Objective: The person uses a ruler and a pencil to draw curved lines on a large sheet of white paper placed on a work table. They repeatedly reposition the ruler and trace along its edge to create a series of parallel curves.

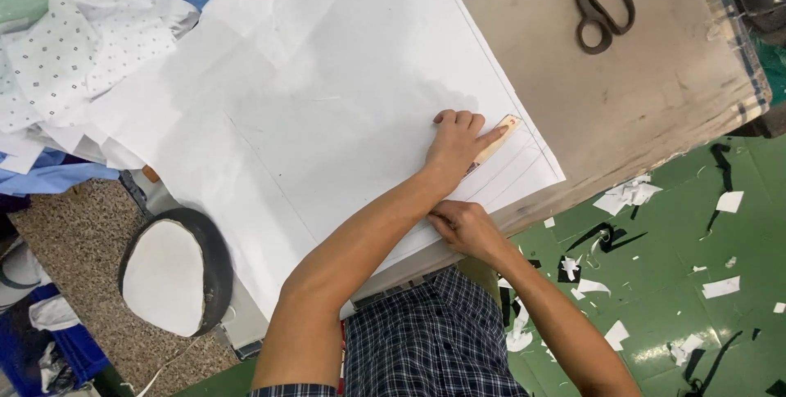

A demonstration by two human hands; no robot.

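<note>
Where the left hand point(455, 145) presses down, a small flat tan ruler point(497, 142) lies on a big sheet of white fabric point(327, 102), close to the sheet's corner by the tabletop's near edge. The hand lies flat with its fingers point(458, 119) stretched out, not gripping; the forefinger runs along the ruler and pins it to the cloth. Several thin drawn lines run parallel to the fabric's edge just beside the ruler. The right hand point(463, 225) sits at the near edge of the sheet, its fingers curled in and pinching the fabric's border where it hangs over the tabletop; whether it also holds a marking tool cannot be told.

The white fabric covers most of the brown tabletop point(622, 94). On the bare part, well apart from both hands, lie dark metal scissors point(596, 6). At the far left of the sheet is a heap of white dotted cloth point(74, 53), with some blue cloth point(49, 178) beneath it. Below the tabletop on the left stands an oval black-rimmed stool with a white top point(168, 272). The green floor point(704, 225) on the right is strewn with white and black scraps point(626, 195). The person wears dark checked clothing point(426, 340).
</note>
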